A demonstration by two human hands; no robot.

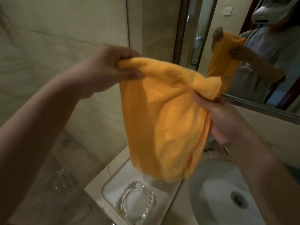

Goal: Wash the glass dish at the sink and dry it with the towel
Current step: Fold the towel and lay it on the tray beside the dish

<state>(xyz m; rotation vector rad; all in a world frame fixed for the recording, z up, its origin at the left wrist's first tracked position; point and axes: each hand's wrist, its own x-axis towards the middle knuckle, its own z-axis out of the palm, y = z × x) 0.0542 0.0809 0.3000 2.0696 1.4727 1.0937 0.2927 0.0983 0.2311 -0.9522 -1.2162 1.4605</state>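
Note:
An orange towel [164, 117] hangs in the air in front of me, held up by both hands. My left hand [105, 70] pinches its upper left corner. My right hand [227, 120] grips its bunched right edge. Below the towel, a thick clear glass dish [136, 202] sits on a white tray [113, 181] on the counter, left of the white sink basin [215, 192]. Neither hand touches the dish.
The sink drain [239, 198] shows at the lower right. The faucet is mostly hidden behind the towel and my right hand. A mirror [243, 46] on the wall reflects me and the towel. Tiled wall and floor lie to the left of the counter.

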